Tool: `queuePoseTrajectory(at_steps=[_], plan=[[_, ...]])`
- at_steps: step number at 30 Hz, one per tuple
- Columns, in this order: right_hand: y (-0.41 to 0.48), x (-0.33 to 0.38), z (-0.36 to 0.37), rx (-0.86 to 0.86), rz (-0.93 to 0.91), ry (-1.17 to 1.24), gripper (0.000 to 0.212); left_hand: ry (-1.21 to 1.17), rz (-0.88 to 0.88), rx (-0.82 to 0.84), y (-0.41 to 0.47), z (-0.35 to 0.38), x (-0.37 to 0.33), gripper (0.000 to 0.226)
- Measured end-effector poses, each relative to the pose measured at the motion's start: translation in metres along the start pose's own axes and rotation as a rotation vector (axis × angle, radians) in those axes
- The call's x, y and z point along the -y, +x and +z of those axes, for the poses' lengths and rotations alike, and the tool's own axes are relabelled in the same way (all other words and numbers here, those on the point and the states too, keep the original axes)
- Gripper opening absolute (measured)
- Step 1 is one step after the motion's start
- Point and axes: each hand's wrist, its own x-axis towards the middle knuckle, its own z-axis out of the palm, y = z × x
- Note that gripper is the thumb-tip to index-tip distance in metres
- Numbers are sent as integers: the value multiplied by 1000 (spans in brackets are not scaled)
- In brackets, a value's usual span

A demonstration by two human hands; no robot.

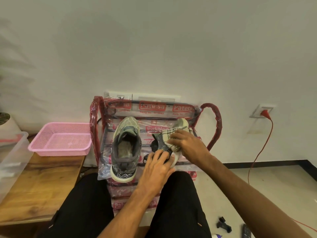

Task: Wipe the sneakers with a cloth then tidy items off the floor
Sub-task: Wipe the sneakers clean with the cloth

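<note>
Two grey-green sneakers sit on the top shelf of a plastic-wrapped red rack (216, 127). The left sneaker (126, 148) stands upright with its opening toward me. The right sneaker (180, 124) is tilted on its side. My left hand (157, 166) grips that sneaker's heel. My right hand (187, 143) presses a cream checked cloth (171, 134) against the sneaker's side. Most of the right sneaker is hidden by the cloth and my hands.
A pink mesh basket (60, 138) and a clear plastic box (12, 158) stand on a wooden table (42, 182) at left. On the floor at lower right lie a black clip-like item (223, 225), a remote (246, 231) and a red cable (257, 155). My knees are below the rack.
</note>
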Motion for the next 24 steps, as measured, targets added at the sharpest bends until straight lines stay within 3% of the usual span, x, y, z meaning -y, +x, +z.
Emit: queuePoseTrajectory(at_steps=[4,8,11,15,20,24], plan=[[8,-18,-8,44,196,-86,41,36,56,23,1,3,-7,52],[1,-21,-15,-191,535,436,52,45,50,25,2,3,-7,52],[-1,-14,-25,-257,659,742,53,43,50,12,1,4,-10,52],[0,-4,-36,-170,608,761,43,24,19,-3,0,3,-9,51],[-4,26,-27,54,324,341,48,-36,-5,-2,1,-1,-5,44],[-14,20,0,122,159,247,62,-63,-41,14,-1,-2,0,42]])
